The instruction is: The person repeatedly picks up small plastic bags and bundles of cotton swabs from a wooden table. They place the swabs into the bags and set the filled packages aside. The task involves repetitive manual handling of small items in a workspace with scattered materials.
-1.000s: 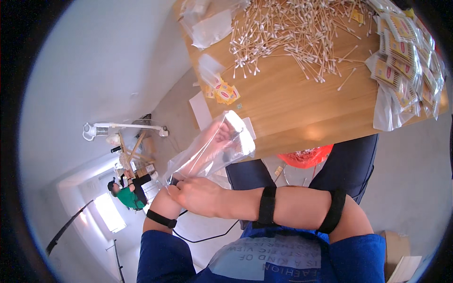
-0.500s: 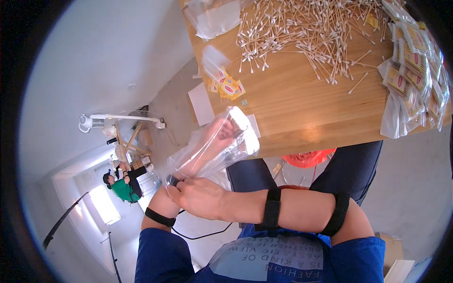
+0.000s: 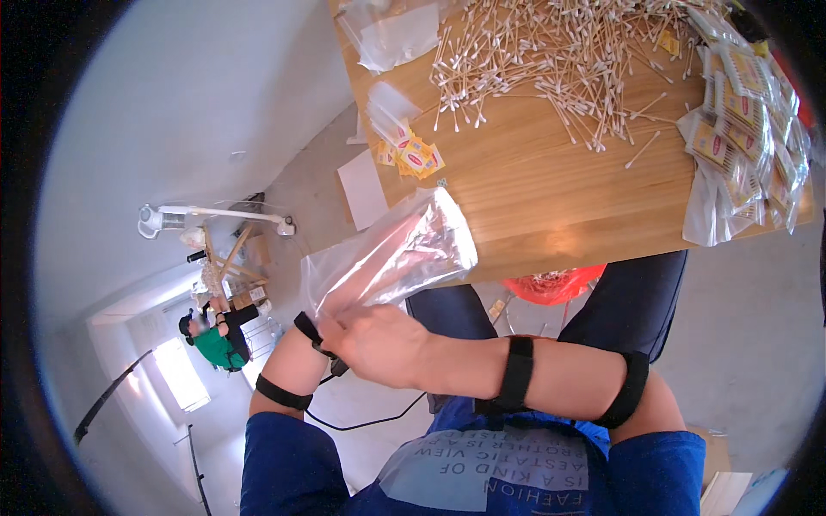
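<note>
A clear plastic bag (image 3: 396, 258) hangs in the air just off the near edge of the wooden table (image 3: 551, 198), above my lap. Its open end points toward me. My right hand (image 3: 379, 344) reaches across my body and grips the bag's mouth. My left hand (image 3: 331, 314) is mostly hidden behind the right one and the plastic, and it holds the same end. A wide pile of cotton swabs (image 3: 559, 60) lies on the table beyond the bag.
Filled swab packets (image 3: 740, 112) are stacked at the table's right end. Small yellow and red labels (image 3: 413, 155) and spare clear bags (image 3: 387, 34) lie at its left end. A red bag (image 3: 551, 284) sits under the table. A person in green (image 3: 215, 344) stands far off.
My left hand, which reached deep inside the bag, has drawn back to its mouth. The bag now lies flatter and stretched out, and my right hand has shifted slightly right.
</note>
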Demonstrator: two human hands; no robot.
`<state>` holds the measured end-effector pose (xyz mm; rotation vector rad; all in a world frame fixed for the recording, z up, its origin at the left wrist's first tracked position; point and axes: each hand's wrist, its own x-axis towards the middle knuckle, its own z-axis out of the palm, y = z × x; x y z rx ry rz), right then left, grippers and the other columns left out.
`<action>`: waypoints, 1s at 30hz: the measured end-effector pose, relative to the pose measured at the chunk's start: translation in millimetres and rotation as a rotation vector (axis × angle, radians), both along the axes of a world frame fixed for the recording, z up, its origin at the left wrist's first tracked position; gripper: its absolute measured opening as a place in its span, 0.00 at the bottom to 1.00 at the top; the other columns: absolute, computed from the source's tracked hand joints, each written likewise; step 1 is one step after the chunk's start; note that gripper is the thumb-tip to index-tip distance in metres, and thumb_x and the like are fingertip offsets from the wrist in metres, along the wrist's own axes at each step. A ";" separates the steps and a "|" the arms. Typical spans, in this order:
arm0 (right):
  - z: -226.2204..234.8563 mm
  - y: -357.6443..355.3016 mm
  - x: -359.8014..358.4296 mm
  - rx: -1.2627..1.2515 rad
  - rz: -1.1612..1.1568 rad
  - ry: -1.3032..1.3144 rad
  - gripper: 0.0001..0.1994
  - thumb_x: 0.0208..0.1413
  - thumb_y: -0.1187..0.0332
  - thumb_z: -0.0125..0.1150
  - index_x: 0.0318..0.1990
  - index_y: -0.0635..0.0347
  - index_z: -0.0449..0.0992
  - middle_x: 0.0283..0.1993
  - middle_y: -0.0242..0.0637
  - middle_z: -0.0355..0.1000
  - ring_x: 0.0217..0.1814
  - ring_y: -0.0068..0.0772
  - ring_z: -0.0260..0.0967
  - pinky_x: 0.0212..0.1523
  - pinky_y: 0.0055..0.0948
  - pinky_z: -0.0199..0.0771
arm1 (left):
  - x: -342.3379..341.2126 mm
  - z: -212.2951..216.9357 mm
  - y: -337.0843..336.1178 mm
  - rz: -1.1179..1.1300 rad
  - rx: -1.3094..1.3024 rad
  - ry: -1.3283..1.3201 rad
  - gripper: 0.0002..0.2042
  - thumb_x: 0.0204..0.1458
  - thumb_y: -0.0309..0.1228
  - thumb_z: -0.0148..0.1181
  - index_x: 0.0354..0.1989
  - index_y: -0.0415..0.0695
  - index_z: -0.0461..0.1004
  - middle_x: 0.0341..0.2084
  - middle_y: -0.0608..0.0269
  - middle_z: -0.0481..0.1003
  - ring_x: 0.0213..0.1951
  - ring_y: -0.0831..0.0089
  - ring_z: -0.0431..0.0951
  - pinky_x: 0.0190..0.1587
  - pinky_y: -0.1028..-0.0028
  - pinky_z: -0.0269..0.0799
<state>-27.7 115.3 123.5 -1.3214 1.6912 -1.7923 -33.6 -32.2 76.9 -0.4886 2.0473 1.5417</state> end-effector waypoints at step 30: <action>-110.5 75.8 -30.9 0.575 -0.390 -0.303 0.23 0.47 0.71 0.58 0.52 0.65 0.62 0.51 0.55 0.65 0.54 0.57 0.64 0.53 0.45 0.66 | -5.7 28.2 57.5 -0.826 -1.114 0.344 0.12 0.44 0.28 0.55 0.37 0.35 0.71 0.26 0.47 0.76 0.31 0.55 0.79 0.34 0.61 0.74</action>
